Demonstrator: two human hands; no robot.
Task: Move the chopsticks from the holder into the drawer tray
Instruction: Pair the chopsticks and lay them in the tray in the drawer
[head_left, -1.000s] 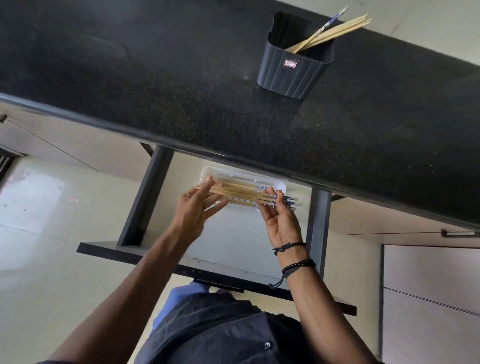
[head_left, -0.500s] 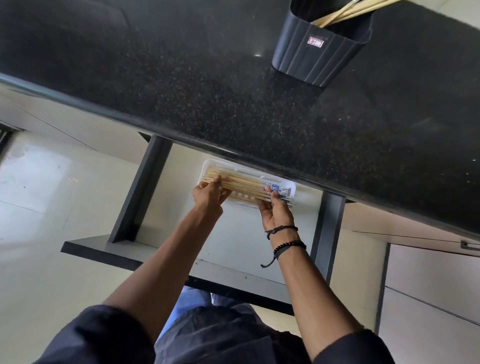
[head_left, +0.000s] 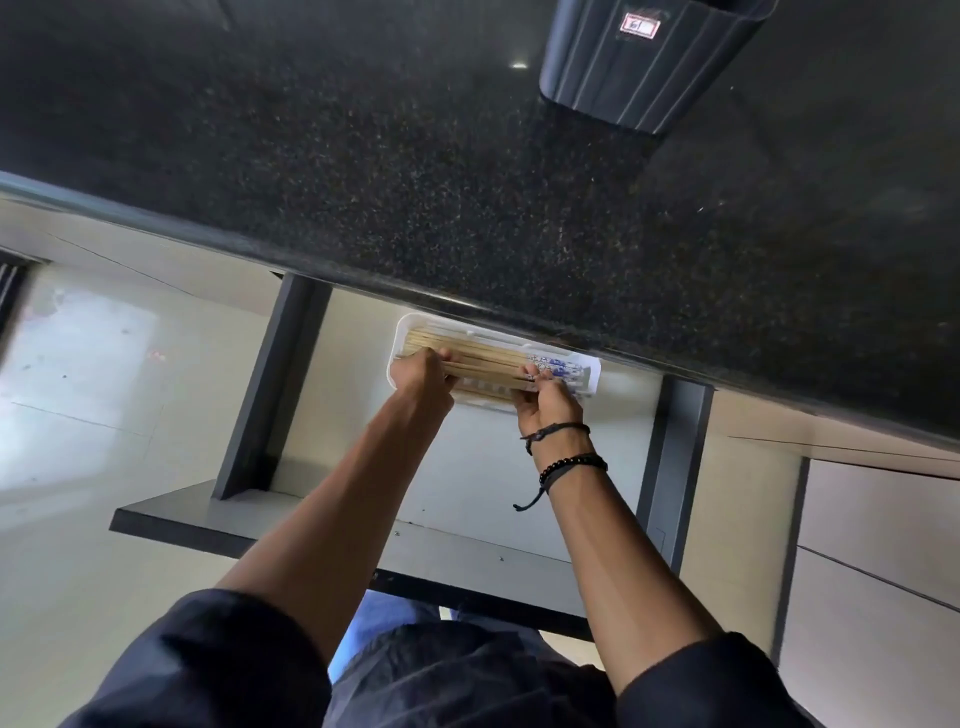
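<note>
Gripped by left hand (head_left: 422, 375) and right hand (head_left: 546, 404) at either end, the chopsticks (head_left: 485, 364) are best laid level in the drawer tray (head_left: 593, 375) — then released

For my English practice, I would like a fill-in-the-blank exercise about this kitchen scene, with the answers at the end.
1. The left hand and the right hand grip the chopsticks at the ____ tray.
2. The tray lies in an ____ drawer.
3. The ribbed holder stands on the black ____.
4. The bracelets are on the ____ wrist.
Missing words: white; open; countertop; right.
</note>
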